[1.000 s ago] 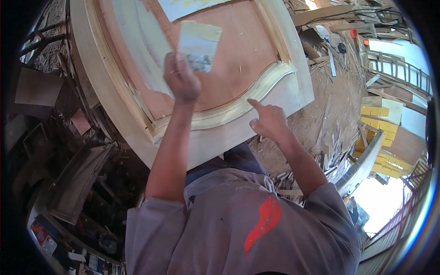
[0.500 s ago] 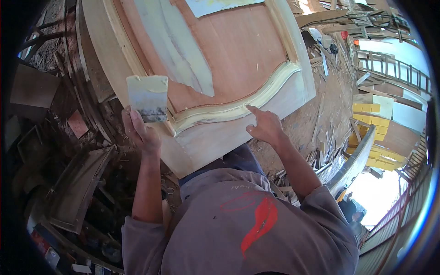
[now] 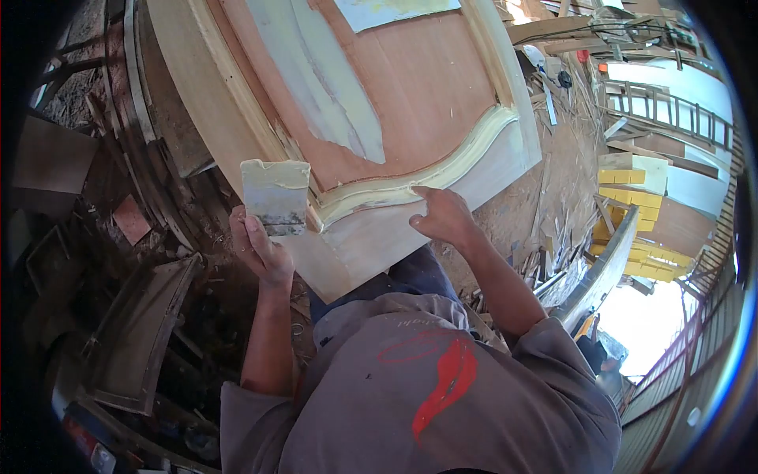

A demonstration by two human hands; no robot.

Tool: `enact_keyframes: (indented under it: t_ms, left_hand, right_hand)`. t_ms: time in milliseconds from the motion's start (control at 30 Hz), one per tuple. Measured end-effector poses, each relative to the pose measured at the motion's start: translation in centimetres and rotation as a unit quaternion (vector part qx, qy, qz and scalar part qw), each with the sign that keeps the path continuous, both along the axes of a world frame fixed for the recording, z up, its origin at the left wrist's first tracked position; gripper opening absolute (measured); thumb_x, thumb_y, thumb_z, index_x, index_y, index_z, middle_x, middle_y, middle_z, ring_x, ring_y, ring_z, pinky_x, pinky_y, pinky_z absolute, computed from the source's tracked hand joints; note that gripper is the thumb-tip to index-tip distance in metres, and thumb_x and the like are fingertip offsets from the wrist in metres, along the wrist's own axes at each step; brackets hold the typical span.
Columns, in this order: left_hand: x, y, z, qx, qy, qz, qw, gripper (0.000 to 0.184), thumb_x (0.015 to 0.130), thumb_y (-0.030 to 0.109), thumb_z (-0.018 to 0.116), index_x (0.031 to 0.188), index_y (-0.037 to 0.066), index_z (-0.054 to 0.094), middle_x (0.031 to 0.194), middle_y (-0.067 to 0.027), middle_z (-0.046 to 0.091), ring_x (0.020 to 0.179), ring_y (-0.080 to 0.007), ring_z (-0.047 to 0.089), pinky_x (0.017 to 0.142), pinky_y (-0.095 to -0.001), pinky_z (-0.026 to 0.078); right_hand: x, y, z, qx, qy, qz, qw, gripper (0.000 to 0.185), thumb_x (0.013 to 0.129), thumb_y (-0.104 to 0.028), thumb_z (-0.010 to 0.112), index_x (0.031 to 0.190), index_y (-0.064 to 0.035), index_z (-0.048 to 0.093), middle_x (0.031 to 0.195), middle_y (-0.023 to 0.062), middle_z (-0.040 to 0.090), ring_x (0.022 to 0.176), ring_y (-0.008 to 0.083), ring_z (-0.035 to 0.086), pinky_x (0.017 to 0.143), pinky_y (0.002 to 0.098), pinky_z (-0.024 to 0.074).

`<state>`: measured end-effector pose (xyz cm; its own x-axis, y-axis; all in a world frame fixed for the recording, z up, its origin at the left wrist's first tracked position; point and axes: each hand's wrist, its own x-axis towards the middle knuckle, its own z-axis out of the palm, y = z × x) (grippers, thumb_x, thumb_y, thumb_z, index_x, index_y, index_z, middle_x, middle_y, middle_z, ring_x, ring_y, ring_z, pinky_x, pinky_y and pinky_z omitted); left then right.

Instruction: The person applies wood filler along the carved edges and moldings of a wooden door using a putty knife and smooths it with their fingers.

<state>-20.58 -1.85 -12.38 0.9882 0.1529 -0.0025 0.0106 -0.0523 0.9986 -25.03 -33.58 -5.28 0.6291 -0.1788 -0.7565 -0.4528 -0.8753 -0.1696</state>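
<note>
My left hand (image 3: 264, 253) grips a flat rectangular putty scraper (image 3: 275, 197) from below, thumb in front. Pale yellow filler coats the scraper's upper edge, and dark smears mark its lower part. A large panelled wooden door (image 3: 426, 95) lies in front of me. Along its lower panel runs a curved moulding (image 3: 466, 154) covered with cream filler. The index finger of my right hand (image 3: 446, 215) is stretched out, its tip touching the moulding near the middle. The thumb stands apart and the other fingers are curled under, partly hidden.
A pale sheet (image 3: 391, 11) and a wide filler-coloured strip (image 3: 328, 87) lie on the door panel. Wood scraps litter the ground to the right. Yellow blocks (image 3: 639, 209) and a ladder (image 3: 671, 110) are farther right. A framed panel (image 3: 142, 336) leans at lower left.
My right fingertip has slid a little left along the moulding. The left hand, with the scraper, has shifted right and down in the view.
</note>
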Motion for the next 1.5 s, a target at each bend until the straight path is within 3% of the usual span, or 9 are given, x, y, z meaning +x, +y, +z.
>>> enact_keyframes:
  t_ms: [133,433,700,833,933,1100,1267,1433,1500]
  left_hand:
    - [0.5,0.4,1.1,-0.011,0.003,0.027,1.000,0.032,0.109,0.026,0.041,0.103,-0.001,0.057,0.097,-0.0107,0.057,0.087,-0.0203,0.056,0.078,-0.0350,0.047]
    - [0.6,1.0,1.5,-0.002,-0.001,0.029,1.000,0.035,0.111,0.029,0.040,0.104,-0.001,0.057,0.098,-0.0106,0.057,0.089,-0.0204,0.057,0.079,-0.0352,0.047]
    - [0.0,1.8,0.2,0.022,0.014,0.013,1.000,0.039,0.113,0.028,0.038,0.118,-0.006,0.057,0.112,-0.0143,0.058,0.101,-0.0244,0.059,0.090,-0.0368,0.051]
    - [0.4,0.4,1.9,0.036,0.008,0.027,0.999,0.035,0.111,0.028,0.037,0.106,-0.001,0.056,0.099,-0.0114,0.056,0.090,-0.0202,0.055,0.079,-0.0348,0.048]
    - [0.3,0.3,1.9,0.009,0.010,0.035,0.999,0.034,0.111,0.027,0.037,0.108,-0.001,0.056,0.100,-0.0118,0.056,0.091,-0.0202,0.056,0.080,-0.0349,0.048]
    - [-2.0,3.3,-2.3,0.086,-0.019,0.035,0.996,0.038,0.113,0.026,0.039,0.125,-0.007,0.055,0.117,-0.0155,0.058,0.105,-0.0234,0.057,0.092,-0.0369,0.050]
    - [-0.5,2.0,0.6,0.006,-0.003,0.052,0.999,0.036,0.112,0.025,0.038,0.118,-0.005,0.056,0.108,-0.0147,0.058,0.097,-0.0230,0.057,0.086,-0.0363,0.049]
    - [-0.9,2.1,0.0,0.119,-0.043,0.053,0.991,0.036,0.111,0.026,0.037,0.111,-0.004,0.058,0.102,-0.0137,0.059,0.092,-0.0230,0.058,0.081,-0.0365,0.049]
    - [-0.8,1.7,1.4,0.039,-0.003,0.052,0.998,0.037,0.111,0.027,0.038,0.111,-0.004,0.058,0.102,-0.0137,0.060,0.092,-0.0235,0.059,0.081,-0.0366,0.049]
  right_hand:
    - [-0.6,0.9,-1.2,-0.003,-0.046,0.030,0.999,0.073,0.074,-0.031,0.075,0.141,-0.0005,0.065,0.094,0.0281,0.074,0.095,0.0436,0.073,0.093,0.0500,0.0572]
    - [1.0,5.2,-1.2,0.044,-0.024,0.009,0.999,0.063,0.076,-0.034,0.075,0.124,0.0051,0.071,0.109,0.0335,0.073,0.109,0.0462,0.071,0.102,0.0505,0.0548]
    - [1.1,7.8,-2.2,0.083,-0.028,0.008,0.996,0.077,0.077,-0.034,0.074,0.143,0.0021,0.062,0.116,0.0342,0.072,0.114,0.0448,0.070,0.104,0.0487,0.0539]
    - [1.1,10.0,-2.0,0.117,-0.044,0.010,0.992,0.073,0.077,-0.034,0.074,0.140,0.0010,0.064,0.117,0.0314,0.073,0.118,0.0451,0.068,0.107,0.0518,0.0517]
    - [0.0,10.1,-2.8,0.209,-0.106,0.010,0.972,0.075,0.078,-0.029,0.075,0.147,-0.0026,0.060,0.100,0.0266,0.074,0.098,0.0373,0.073,0.091,0.0471,0.0576]
    - [-2.0,4.5,-0.7,0.233,-0.134,-0.152,0.951,0.076,0.080,-0.019,0.076,0.151,-0.0025,0.056,0.071,0.0108,0.060,0.064,0.0157,0.056,0.061,0.0335,0.0494]
    - [-2.3,-1.6,0.0,0.074,-0.053,-0.193,0.977,0.081,0.079,-0.023,0.076,0.154,-0.0019,0.053,0.079,0.0171,0.068,0.073,0.0263,0.066,0.074,0.0400,0.0555]
    - [-1.6,-1.5,-1.3,0.037,-0.044,-0.114,0.992,0.083,0.079,-0.028,0.076,0.153,0.0022,0.052,0.113,0.0321,0.072,0.110,0.0443,0.070,0.101,0.0479,0.0535]
    - [-1.3,-0.9,-1.6,0.040,-0.035,-0.115,0.992,0.083,0.079,-0.029,0.076,0.152,0.0034,0.052,0.121,0.0349,0.070,0.119,0.0466,0.068,0.107,0.0486,0.0512]
